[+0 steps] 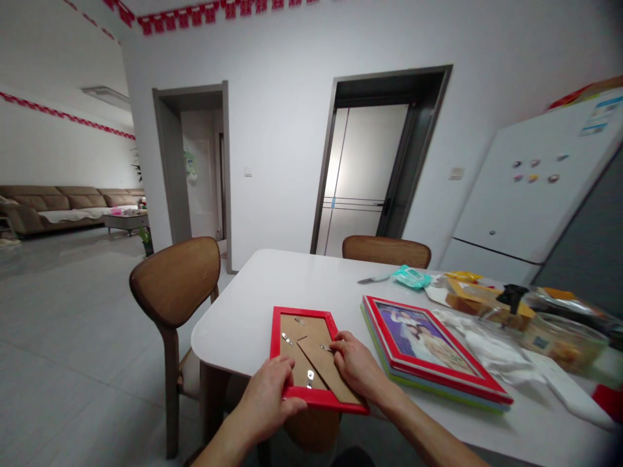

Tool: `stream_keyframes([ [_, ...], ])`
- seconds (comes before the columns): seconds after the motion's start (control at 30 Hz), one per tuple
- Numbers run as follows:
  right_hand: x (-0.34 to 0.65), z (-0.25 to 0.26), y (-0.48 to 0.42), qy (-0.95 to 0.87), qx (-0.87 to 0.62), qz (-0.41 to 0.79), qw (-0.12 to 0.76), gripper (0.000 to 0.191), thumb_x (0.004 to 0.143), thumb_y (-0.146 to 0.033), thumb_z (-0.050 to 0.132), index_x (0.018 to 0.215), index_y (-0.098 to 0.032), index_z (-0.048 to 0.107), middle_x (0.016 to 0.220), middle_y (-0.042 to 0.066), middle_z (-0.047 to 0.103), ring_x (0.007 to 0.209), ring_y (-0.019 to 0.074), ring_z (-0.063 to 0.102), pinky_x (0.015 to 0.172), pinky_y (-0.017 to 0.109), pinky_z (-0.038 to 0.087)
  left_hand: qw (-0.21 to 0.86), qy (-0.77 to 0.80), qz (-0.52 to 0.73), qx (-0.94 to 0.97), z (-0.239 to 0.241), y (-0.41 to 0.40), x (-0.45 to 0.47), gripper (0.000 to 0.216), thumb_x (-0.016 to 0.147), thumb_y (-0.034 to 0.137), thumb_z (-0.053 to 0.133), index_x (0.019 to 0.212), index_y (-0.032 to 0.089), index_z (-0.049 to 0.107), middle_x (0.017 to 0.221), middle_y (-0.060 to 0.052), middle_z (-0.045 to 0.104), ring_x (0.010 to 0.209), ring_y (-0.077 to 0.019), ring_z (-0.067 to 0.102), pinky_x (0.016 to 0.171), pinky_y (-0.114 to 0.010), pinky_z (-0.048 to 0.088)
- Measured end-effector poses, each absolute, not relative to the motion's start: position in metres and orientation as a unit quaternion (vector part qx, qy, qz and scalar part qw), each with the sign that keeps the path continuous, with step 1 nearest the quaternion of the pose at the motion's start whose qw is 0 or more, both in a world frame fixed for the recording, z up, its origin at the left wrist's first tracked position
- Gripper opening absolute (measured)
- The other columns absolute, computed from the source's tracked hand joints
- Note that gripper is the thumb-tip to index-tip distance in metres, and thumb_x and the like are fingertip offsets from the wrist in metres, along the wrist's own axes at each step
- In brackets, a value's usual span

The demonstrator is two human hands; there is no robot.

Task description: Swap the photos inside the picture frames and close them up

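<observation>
A red picture frame (276, 331) lies face down at the table's near edge, its brown backing board (317, 324) showing. Silver metal clips sit along the backing; one clip (310, 377) is near the bottom. A stand leg (324, 370) lies flat across the board. My left hand (270, 392) is closed round the frame's lower left corner, thumb along the bottom rail. At the right side, my right hand (357, 363) has its fingers pinched at another metal clip (326, 348), which they partly cover.
Right of my hands, a stack of frames carries a red picture frame (438, 344) with a photo. Beyond lie a knife (374, 279) and a teal packet (411, 277). A clear food container (562, 340) and white tissues (501, 350) crowd the right. Chairs (180, 279) flank the white table (287, 279).
</observation>
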State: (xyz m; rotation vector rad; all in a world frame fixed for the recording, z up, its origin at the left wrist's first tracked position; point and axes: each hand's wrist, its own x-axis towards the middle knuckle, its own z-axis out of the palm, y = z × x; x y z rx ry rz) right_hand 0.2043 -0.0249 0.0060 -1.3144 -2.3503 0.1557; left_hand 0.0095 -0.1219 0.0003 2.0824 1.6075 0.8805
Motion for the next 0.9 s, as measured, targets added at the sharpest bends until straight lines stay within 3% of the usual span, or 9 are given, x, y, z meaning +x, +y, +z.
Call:
stream_keyframes([
  [0.13, 0.188, 0.011, -0.023, -0.860, -0.455, 0.033, 0.228, 0.028, 0.076, -0.019, 0.038, 0.088, -0.017, 0.064, 0.093, 0.008, 0.057, 0.087, 0.0170, 0.048, 0.078, 0.027, 0.034, 0.187, 0.569, 0.306, 0.740, -0.001, -0.121, 0.009, 0.033, 0.057, 0.030, 0.066, 0.085, 0.017, 0.054, 0.100, -0.005, 0.054, 0.094, -0.0196, 0.048, 0.083, -0.030, 0.038],
  [0.33, 0.135, 0.012, -0.021, -0.906, -0.370, 0.062, 0.195, 0.029, 0.080, -0.023, 0.035, 0.088, -0.021, 0.063, 0.088, 0.005, 0.058, 0.084, 0.0152, 0.048, 0.074, 0.026, 0.034, 0.187, 0.564, 0.306, 0.744, -0.002, -0.120, 0.008, 0.046, 0.058, 0.030, 0.066, 0.100, 0.019, 0.051, 0.098, -0.004, 0.054, 0.089, -0.0186, 0.049, 0.080, -0.029, 0.039],
  [0.5, 0.122, 0.013, -0.019, -0.902, -0.389, 0.074, 0.171, 0.028, 0.080, -0.023, 0.037, 0.088, -0.022, 0.064, 0.086, 0.005, 0.058, 0.080, 0.0150, 0.047, 0.070, 0.027, 0.033, 0.190, 0.557, 0.307, 0.748, 0.001, -0.121, 0.008, 0.038, 0.059, 0.027, 0.065, 0.094, 0.018, 0.053, 0.096, -0.003, 0.054, 0.089, -0.0184, 0.048, 0.079, -0.028, 0.038],
  [0.73, 0.126, 0.008, -0.020, -0.894, -0.395, 0.088, 0.191, 0.027, 0.076, -0.022, 0.042, 0.094, -0.024, 0.062, 0.092, 0.004, 0.060, 0.084, 0.0153, 0.049, 0.072, 0.027, 0.034, 0.189, 0.559, 0.306, 0.747, 0.004, -0.122, 0.010, 0.035, 0.059, 0.028, 0.065, 0.090, 0.018, 0.053, 0.092, -0.002, 0.053, 0.086, -0.0183, 0.048, 0.076, -0.028, 0.038],
  [0.9, 0.130, 0.003, 0.008, -0.848, -0.469, 0.100, 0.226, 0.028, 0.077, -0.024, 0.040, 0.092, -0.019, 0.062, 0.091, 0.005, 0.063, 0.082, 0.0143, 0.054, 0.069, 0.023, 0.036, 0.196, 0.571, 0.298, 0.740, 0.001, -0.124, 0.008, 0.035, 0.057, 0.029, 0.066, 0.088, 0.018, 0.053, 0.092, -0.003, 0.053, 0.084, -0.0180, 0.049, 0.075, -0.028, 0.039],
])
